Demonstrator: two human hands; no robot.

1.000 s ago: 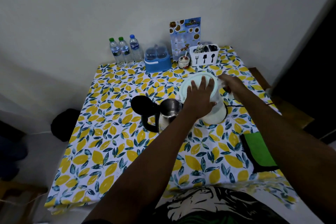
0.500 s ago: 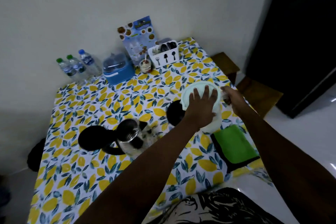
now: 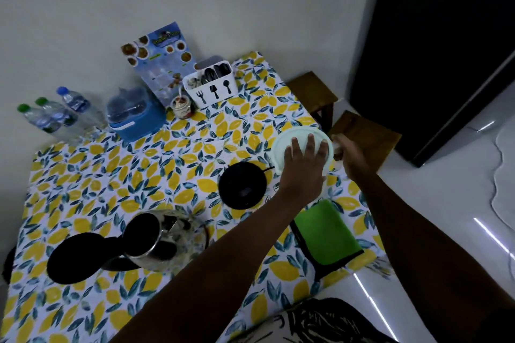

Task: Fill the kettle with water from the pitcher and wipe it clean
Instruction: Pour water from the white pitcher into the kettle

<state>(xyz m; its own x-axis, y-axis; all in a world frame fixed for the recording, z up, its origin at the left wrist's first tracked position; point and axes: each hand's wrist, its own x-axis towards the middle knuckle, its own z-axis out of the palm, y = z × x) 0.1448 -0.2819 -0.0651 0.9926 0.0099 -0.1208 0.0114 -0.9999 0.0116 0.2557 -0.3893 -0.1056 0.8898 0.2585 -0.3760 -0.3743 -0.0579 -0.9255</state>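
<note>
The pale pitcher with a round mint lid stands near the table's right edge. My left hand lies spread over the lid and holds it down. At the pitcher's right side, my right hand is closed on the handle. The steel kettle sits at the front left, well apart from both hands, with its black lid flipped open. Between kettle and pitcher lies the kettle's black round base. A folded green cloth rests below my left wrist.
Along the wall stand three water bottles, a blue container, a small jar, a menu card and a white cutlery caddy. Two wooden stools stand past the table's right edge.
Both hands have carried the pitcher to the right, away from the kettle and off the black base, which now shows. My view has swung right and tilted.
</note>
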